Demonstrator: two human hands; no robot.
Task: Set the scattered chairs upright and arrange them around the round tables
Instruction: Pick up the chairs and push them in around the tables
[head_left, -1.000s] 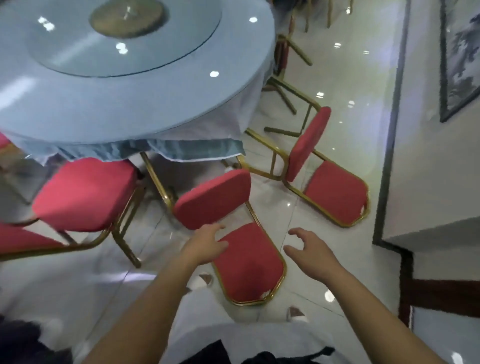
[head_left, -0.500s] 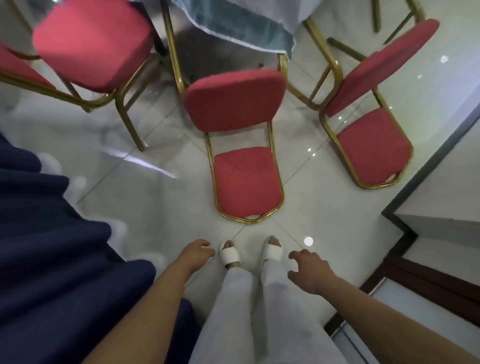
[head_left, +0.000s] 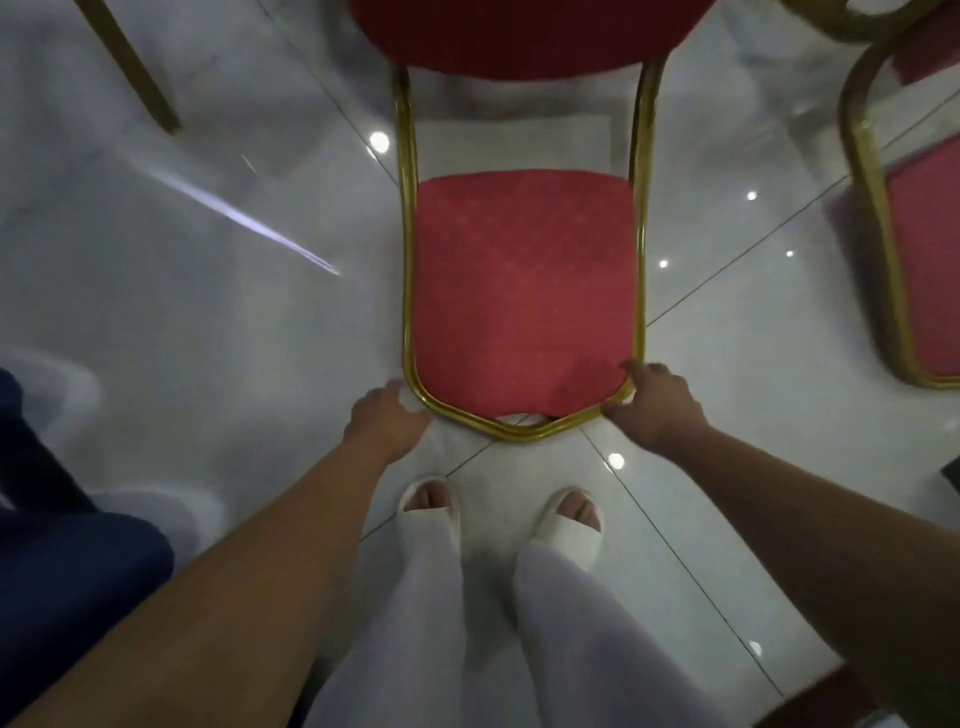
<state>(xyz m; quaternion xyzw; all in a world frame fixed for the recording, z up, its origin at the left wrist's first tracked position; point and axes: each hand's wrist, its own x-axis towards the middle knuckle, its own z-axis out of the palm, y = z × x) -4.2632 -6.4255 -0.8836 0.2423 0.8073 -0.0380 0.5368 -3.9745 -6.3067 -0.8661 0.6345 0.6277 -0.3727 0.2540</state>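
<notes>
Your right hand (head_left: 652, 410) has its thumb laid over the red pad and its fingers (head_left: 615, 408) curled at the gold tube of the chair (head_left: 524, 280). The chair lies tipped over on the floor (head_left: 208, 312), with its near corner right at those fingers. Your left hand (head_left: 384, 418) sits at the opposite corner, fingers bent beside the tube. I cannot tell whether they grip it. A second chair (head_left: 924, 270) lies well beyond your right fingers.

Wore white sandals (head_left: 569, 540) and white trousers (head_left: 571, 649); faced a red, faintly speckled chair (head_left: 524, 280), gold-framed, on white marbled floor (head_left: 208, 338).
</notes>
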